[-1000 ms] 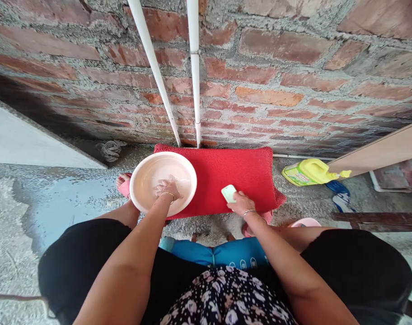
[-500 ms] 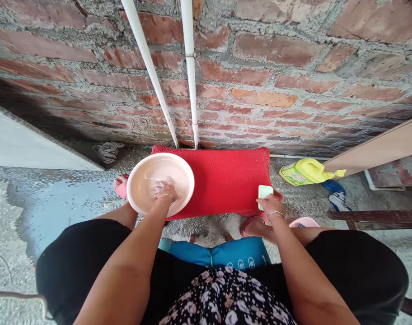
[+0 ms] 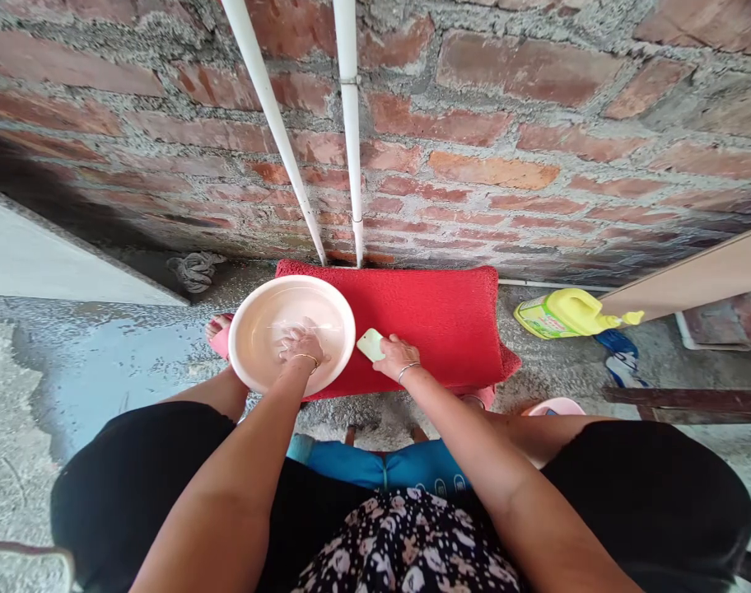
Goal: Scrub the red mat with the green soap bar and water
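My left hand (image 3: 301, 344) is down in the water of a pale pink basin (image 3: 242, 308). Its fingers look spread, and I see nothing in them, though the water blurs them. A pale green, flat, rounded rectangle that looks like a phone case (image 3: 370, 344) is pinched by my right hand (image 3: 397, 356), just to the right of the basin's rim. Under both lies a red cloth (image 3: 434, 317) covering a low, long support, on whose left end the basin stands.
A yellow jug of detergent (image 3: 566, 313) lies on the floor at right, near a second pink basin (image 3: 557, 406) partly behind my leg. Two white pipes (image 3: 351, 123) run down the brick wall (image 3: 492, 123). A grey rag (image 3: 195, 272) lies by the left panel (image 3: 54, 255).
My right hand has carried the pale green phone case leftward across the red cloth, from its right end to beside the basin. My left hand stays in the water.
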Motion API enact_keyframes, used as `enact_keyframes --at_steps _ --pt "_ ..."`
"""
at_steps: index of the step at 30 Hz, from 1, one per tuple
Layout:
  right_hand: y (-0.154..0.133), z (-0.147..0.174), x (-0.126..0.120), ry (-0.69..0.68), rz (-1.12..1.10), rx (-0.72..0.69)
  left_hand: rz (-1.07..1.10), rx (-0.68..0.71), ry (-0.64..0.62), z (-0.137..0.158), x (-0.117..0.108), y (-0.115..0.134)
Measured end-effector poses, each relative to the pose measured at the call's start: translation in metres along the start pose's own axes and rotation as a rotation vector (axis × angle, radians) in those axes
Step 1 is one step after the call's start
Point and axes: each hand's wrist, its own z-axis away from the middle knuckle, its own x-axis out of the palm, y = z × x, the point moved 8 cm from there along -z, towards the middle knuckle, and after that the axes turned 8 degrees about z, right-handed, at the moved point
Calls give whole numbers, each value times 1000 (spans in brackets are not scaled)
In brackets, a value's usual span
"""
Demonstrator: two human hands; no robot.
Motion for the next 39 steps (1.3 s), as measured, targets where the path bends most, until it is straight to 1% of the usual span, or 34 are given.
enact_keyframes --at_steps 2,4,6,9,11,13,14,16,20,22,23,24,26,29,31,32,33,34,35,36,37,39 --pt "34 1 -1 -3 -24 63 -8 -5 6 0 0 0" --pt "80 6 -2 11 -67 161 -16 -17 31 1 -2 -1" --pt "135 18 2 32 -117 300 -21 -21 56 3 -5 0" --pt "221 47 14 77 -183 550 -19 -32 54 6 -8 1" --pt "265 68 27 92 -259 698 -12 -30 41 8 -10 2" --pt "293 83 39 95 -349 799 -5 -21 34 10 -11 4" --pt "300 87 42 92 -381 826 -5 -22 36 11 -12 4" --pt "305 90 44 90 -400 845 -6 -30 43 12 -13 4" --pt "293 87 32 126 -375 851 -12 -24 49 11 -12 3" --pt "277 81 24 141 -354 828 -12 -15 46 10 -10 3" --pt "263 75 20 140 -332 795 -11 -15 46 9 -9 3" --pt "245 68 16 134 -305 743 -11 -19 43 8 -9 2" --pt "195 49 9 116 -246 594 -14 -31 38 7 -9 1" --pt "98 23 1 102 -164 298 -14 -31 30 8 -10 2" --pt "35 11 -5 115 -95 93 -9 -28 27 8 -11 2" --pt "10 7 -8 123 -59 4 -8 -28 23 9 -10 2" --pt "-10 4 -10 128 -24 -67 -7 -29 21 9 -10 2" --pt "-22 1 -11 129 5 -114 -5 -29 24 9 -10 2" --pt "-27 -2 -13 122 26 -133 -3 -26 30 8 -11 3" --pt "-25 -6 -13 111 36 -125 0 -22 37 8 -11 3" --pt "-16 -9 -14 95 35 -99 3 -21 45 7 -11 3" --pt "19 -13 -16 69 8 -4 3 -28 50 6 -10 2"
